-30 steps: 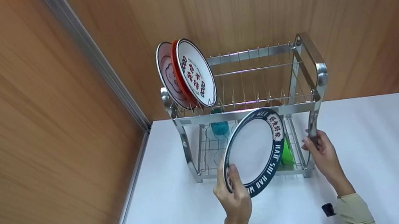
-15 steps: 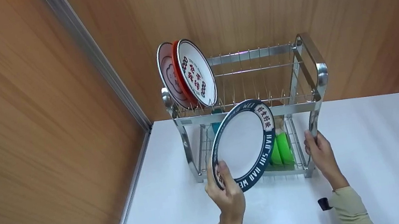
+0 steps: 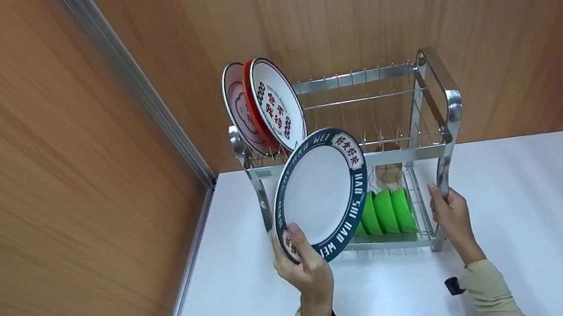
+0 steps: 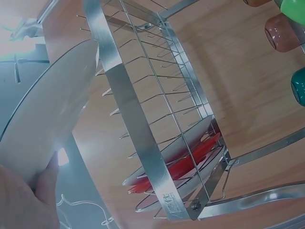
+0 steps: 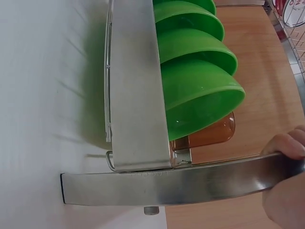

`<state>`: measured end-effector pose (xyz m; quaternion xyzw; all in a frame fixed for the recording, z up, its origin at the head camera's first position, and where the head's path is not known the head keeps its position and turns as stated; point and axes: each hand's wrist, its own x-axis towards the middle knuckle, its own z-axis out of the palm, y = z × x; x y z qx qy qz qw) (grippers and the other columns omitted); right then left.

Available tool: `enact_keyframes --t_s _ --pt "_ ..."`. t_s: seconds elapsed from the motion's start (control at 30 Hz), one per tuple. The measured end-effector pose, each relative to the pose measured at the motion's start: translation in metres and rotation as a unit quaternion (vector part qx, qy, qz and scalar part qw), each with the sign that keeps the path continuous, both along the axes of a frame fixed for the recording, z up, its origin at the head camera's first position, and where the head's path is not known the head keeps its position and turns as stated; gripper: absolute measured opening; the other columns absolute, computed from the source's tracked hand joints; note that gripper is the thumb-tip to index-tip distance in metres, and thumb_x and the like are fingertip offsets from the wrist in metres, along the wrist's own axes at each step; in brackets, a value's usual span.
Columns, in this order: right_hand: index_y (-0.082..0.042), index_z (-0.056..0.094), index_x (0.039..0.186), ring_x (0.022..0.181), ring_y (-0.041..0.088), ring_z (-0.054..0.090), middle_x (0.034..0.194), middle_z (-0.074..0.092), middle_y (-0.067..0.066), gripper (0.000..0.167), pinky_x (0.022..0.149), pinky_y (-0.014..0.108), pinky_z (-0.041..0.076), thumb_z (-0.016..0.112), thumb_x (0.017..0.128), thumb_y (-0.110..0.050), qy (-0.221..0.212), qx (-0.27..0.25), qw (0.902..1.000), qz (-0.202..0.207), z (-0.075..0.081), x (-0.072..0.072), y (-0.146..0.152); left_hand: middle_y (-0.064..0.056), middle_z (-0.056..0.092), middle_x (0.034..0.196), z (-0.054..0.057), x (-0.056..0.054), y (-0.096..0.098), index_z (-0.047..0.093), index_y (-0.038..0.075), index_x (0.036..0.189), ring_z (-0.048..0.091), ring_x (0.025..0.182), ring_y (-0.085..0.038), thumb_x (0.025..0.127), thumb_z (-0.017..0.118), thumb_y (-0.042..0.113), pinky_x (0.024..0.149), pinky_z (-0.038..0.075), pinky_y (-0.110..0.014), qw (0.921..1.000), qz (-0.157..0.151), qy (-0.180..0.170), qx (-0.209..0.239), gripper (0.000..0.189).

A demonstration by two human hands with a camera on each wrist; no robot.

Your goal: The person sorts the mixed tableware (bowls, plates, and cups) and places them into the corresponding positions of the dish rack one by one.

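Observation:
My left hand [image 3: 306,268] pinches the lower left rim of a white plate [image 3: 320,191] with a dark blue lettered border. Tilted, the plate is in front of the steel dish rack [image 3: 404,155], hiding part of its lower left. My right hand [image 3: 451,213] grips the rack's right front leg, also seen in the right wrist view as a curved steel bar [image 5: 214,183]. On the upper tier at left stand a white plate with red characters [image 3: 279,105], a red plate [image 3: 252,106] and a pinkish patterned plate [image 3: 237,106]. Several green bowls [image 3: 385,212] line the lower tier.
A brown cup [image 3: 388,172] stands behind the bowls; a teal cup [image 4: 299,86] shows in the left wrist view. Wooden panels [image 3: 337,10] enclose the white table [image 3: 535,209] at the back and left. Upright wires divide the rack's upper tier.
My left hand has carried the blue-bordered plate up and to the left, uncovering more green bowls. The right hand keeps to the rack's leg, its fingers slightly shifted.

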<state>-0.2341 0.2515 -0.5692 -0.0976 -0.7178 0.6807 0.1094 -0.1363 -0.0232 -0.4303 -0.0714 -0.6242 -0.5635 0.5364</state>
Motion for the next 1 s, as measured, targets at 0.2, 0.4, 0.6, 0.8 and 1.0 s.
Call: enact_keyframes --t_s 0.2,0.4,0.6,0.8,1.0 --pt "-0.004 0.049 0.084 0.052 0.009 0.042 0.064 0.046 -0.001 0.044 0.048 0.022 0.037 0.049 0.109 -0.04 0.005 0.011 0.9999 0.003 -0.003 -0.002 0.001 -0.007 0.038 0.061 0.004 -0.009 -0.005 0.06 -0.011 0.111 0.035 0.05 -0.006 0.09 0.048 -0.023 0.039 0.03 -0.024 0.9991 0.035 0.008 0.023 0.028" --pt "-0.005 0.049 0.085 0.055 0.012 0.042 0.066 0.048 0.003 0.049 0.049 0.024 0.038 0.05 0.106 -0.05 0.01 0.025 0.9996 -0.001 -0.008 -0.002 0.001 -0.01 0.057 0.072 0.01 -0.014 -0.012 0.059 -0.013 0.12 0.052 0.06 -0.007 0.096 0.048 -0.015 0.048 0.042 -0.015 0.9966 0.063 -0.013 0.052 0.026" --pt "-0.002 0.048 0.086 0.054 0.011 0.042 0.066 0.048 0.005 0.053 0.049 0.024 0.038 0.05 0.106 -0.052 0.01 0.031 0.9995 0.001 -0.007 -0.003 0.001 -0.012 0.059 0.077 0.015 -0.021 -0.018 0.057 -0.015 0.124 0.054 0.064 -0.008 0.099 0.048 -0.012 0.053 0.044 -0.015 0.9931 0.091 -0.017 0.072 0.027" --pt "-0.006 0.049 0.085 0.054 0.011 0.042 0.064 0.048 0.001 0.05 0.049 0.024 0.038 0.05 0.106 -0.051 0.013 0.031 0.9994 0.001 -0.007 -0.004 0.001 -0.022 0.068 0.093 0.02 -0.027 -0.019 0.056 -0.017 0.123 0.062 0.077 -0.009 0.097 0.049 -0.012 0.064 0.051 -0.014 0.9901 0.119 0.0 0.075 0.027" --pt "-0.007 0.047 0.085 0.055 0.011 0.041 0.064 0.045 -0.003 0.049 0.049 0.024 0.037 0.051 0.105 -0.051 0.013 0.018 0.9998 0.001 -0.009 -0.004 0.001 -0.029 0.069 0.104 0.03 -0.033 -0.017 0.053 -0.019 0.128 0.067 0.084 -0.013 0.097 0.049 -0.011 0.074 0.057 -0.017 0.9876 0.139 0.033 0.065 0.032"
